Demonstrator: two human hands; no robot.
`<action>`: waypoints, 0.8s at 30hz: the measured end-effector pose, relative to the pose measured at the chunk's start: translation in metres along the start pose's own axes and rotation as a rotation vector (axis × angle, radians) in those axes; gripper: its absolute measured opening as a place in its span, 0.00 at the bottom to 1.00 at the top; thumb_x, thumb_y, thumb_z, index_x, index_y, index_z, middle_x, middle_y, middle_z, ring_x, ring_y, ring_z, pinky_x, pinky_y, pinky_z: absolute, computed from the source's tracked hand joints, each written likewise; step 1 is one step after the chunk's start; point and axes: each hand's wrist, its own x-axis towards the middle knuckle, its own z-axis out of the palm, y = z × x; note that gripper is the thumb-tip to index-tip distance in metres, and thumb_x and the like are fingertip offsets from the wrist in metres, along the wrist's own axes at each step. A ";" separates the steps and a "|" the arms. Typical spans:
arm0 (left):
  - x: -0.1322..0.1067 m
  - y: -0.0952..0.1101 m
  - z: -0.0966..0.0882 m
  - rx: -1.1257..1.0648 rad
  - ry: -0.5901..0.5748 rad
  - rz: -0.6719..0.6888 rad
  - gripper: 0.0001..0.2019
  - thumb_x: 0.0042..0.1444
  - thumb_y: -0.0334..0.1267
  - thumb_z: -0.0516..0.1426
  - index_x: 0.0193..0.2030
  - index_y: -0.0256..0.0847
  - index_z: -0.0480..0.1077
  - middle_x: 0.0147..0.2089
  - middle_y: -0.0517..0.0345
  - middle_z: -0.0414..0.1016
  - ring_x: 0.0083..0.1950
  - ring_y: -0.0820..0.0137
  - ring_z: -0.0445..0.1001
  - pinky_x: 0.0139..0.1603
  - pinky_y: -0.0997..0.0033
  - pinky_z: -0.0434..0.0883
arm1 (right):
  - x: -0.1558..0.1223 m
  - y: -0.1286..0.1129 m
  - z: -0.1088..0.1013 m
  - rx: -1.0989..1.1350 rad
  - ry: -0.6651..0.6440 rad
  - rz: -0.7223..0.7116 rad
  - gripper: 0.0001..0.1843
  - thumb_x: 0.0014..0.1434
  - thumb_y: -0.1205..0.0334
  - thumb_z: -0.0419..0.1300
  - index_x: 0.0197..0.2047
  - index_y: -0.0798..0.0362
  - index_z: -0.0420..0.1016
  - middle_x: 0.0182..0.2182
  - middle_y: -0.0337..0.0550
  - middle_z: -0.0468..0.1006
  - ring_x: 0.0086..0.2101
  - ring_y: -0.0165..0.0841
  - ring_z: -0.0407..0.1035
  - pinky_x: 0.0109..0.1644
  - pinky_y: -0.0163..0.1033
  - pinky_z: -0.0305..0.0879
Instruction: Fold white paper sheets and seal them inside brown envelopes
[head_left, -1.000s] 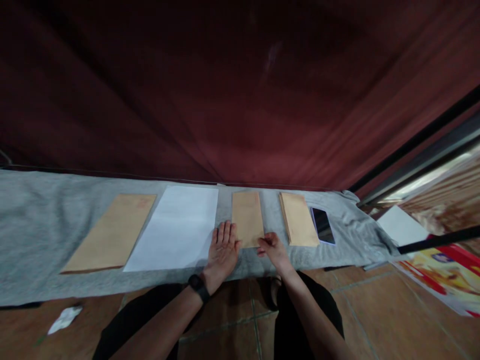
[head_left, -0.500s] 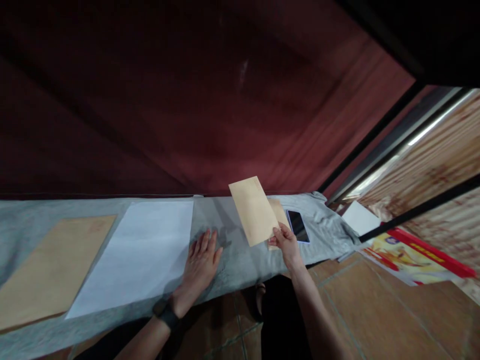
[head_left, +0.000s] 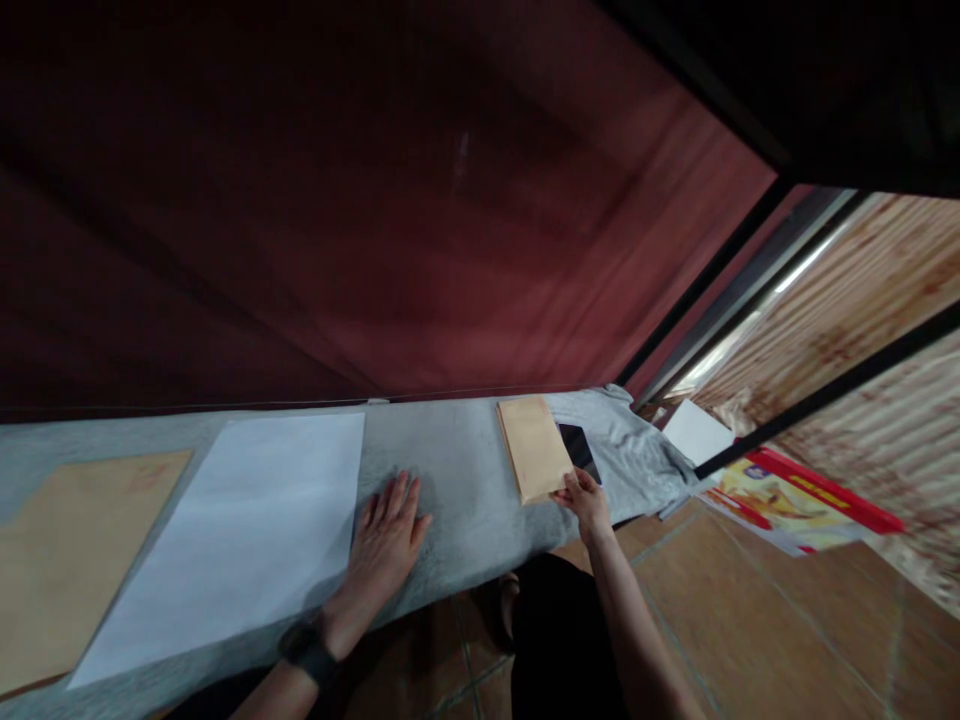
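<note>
We see a white sheet (head_left: pixel 232 530) beside a large brown envelope (head_left: pixel 71 555) on the grey cloth (head_left: pixel 457 480), a phone (head_left: pixel 579 450), red curtain (head_left: pixel 375 250), tiled floor (head_left: pixel 750 630).

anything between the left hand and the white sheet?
Nothing visible. The left hand lies flat on the grey cloth, its fingers right at the white sheet's right edge. The right hand is off at the brown envelopes.
</note>
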 end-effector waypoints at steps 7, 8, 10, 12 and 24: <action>-0.001 0.002 -0.003 0.003 -0.034 0.009 0.27 0.67 0.43 0.47 0.69 0.34 0.62 0.73 0.41 0.57 0.71 0.53 0.61 0.70 0.46 0.56 | 0.001 0.010 -0.001 0.032 0.091 0.051 0.25 0.41 0.45 0.71 0.35 0.50 0.67 0.18 0.31 0.73 0.19 0.30 0.72 0.28 0.39 0.77; -0.001 0.002 -0.004 0.006 -0.038 0.011 0.27 0.67 0.43 0.46 0.69 0.34 0.62 0.74 0.41 0.57 0.71 0.53 0.61 0.70 0.46 0.56 | 0.001 0.011 -0.002 0.028 0.097 0.057 0.25 0.41 0.45 0.71 0.34 0.49 0.67 0.18 0.31 0.73 0.19 0.31 0.72 0.27 0.38 0.77; -0.001 0.002 -0.005 0.010 -0.047 0.014 0.27 0.67 0.43 0.46 0.69 0.34 0.62 0.74 0.41 0.56 0.72 0.53 0.61 0.71 0.46 0.56 | 0.000 0.013 -0.004 0.014 0.107 0.068 0.26 0.41 0.44 0.72 0.34 0.49 0.65 0.17 0.31 0.73 0.18 0.31 0.72 0.25 0.38 0.76; -0.001 0.002 -0.005 0.008 -0.058 0.015 0.27 0.67 0.44 0.47 0.69 0.34 0.62 0.74 0.41 0.55 0.71 0.53 0.61 0.71 0.46 0.56 | -0.001 0.014 -0.005 -0.006 0.116 0.079 0.28 0.40 0.44 0.72 0.35 0.49 0.64 0.16 0.30 0.73 0.16 0.30 0.70 0.22 0.37 0.74; -0.001 -0.004 0.000 -0.060 0.026 0.061 0.26 0.67 0.44 0.49 0.67 0.32 0.64 0.73 0.38 0.58 0.69 0.51 0.64 0.68 0.48 0.62 | -0.010 0.010 -0.007 -0.200 0.185 0.095 0.29 0.46 0.41 0.67 0.41 0.50 0.64 0.13 0.24 0.66 0.11 0.27 0.60 0.13 0.30 0.59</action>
